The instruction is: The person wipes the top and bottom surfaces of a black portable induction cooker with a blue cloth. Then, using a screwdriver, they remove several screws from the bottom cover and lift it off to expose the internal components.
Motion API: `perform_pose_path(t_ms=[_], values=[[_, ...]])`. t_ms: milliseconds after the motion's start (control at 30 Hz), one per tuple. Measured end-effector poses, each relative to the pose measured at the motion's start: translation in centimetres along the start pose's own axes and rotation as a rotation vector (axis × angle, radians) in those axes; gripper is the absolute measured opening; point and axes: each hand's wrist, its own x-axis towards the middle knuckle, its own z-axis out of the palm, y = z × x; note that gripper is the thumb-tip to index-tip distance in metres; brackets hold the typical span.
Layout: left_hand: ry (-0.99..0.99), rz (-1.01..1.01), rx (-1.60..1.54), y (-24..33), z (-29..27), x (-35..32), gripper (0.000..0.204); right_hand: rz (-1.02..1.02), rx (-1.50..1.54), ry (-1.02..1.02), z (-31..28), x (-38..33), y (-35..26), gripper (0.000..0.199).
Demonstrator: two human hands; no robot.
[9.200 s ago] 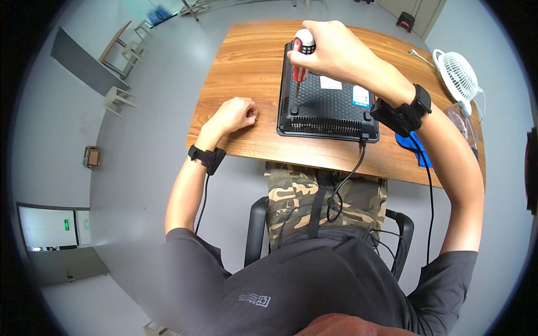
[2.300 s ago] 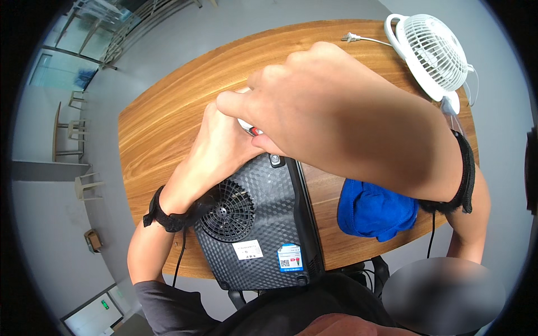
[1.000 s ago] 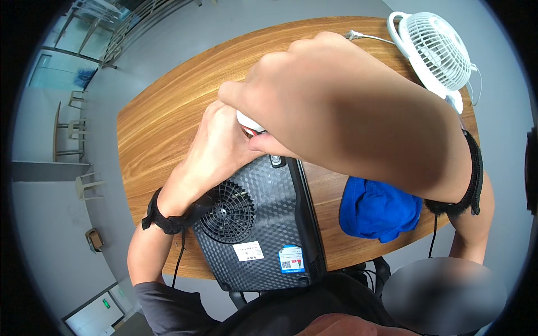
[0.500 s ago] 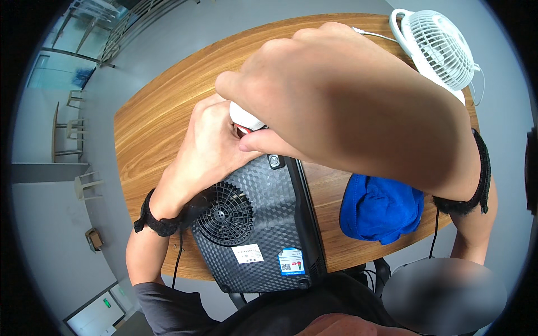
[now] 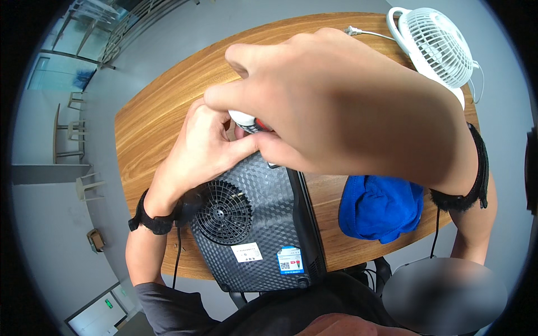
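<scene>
A black appliance (image 5: 269, 207) with a textured underside, a round fan grille (image 5: 223, 215) and two stickers lies bottom-up on the wooden table, its near end at the table's front edge. Over its far end both hands meet around a white-topped container (image 5: 242, 120) with red and black markings, mostly hidden by fingers. My left hand (image 5: 204, 143) is closed around it from the left. My right hand (image 5: 286, 84) reaches across from the right and is closed on it too, its thumb close to my left thumb.
A crumpled blue cloth (image 5: 381, 208) lies right of the appliance on the table (image 5: 168, 106). At the far right corner stands a white fan (image 5: 437, 47), its cord ending in a white plug (image 5: 352, 31). Dark cables hang by both forearms.
My right hand has turned on the white-topped container, its forefinger lifting and spreading from the others. More red and black shows beneath the white top. The appliance has barely shifted.
</scene>
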Motion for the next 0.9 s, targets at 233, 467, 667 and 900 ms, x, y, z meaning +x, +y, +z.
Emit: perform_pose_path(t_ms=[233,467,667,900], values=[[0.281,0.236,0.134,0.1,1.9,0.4,0.028,0.057,-0.035,-0.041,0.3,0.6,-0.2,0.026],[0.064,0.016,-0.032,0.3,0.7,-0.1,0.021,0.019,0.122,-0.061,-2.5,-0.1,-1.4,0.020],[0.185,0.205,0.064,-0.3,1.0,-0.1,0.026,0.060,-0.202,-0.019,-0.4,0.7,-1.6,0.024],[0.194,0.251,-0.054,0.0,1.6,-0.5,0.033,0.013,0.074,-0.061,1.0,0.9,-0.4,0.022]])
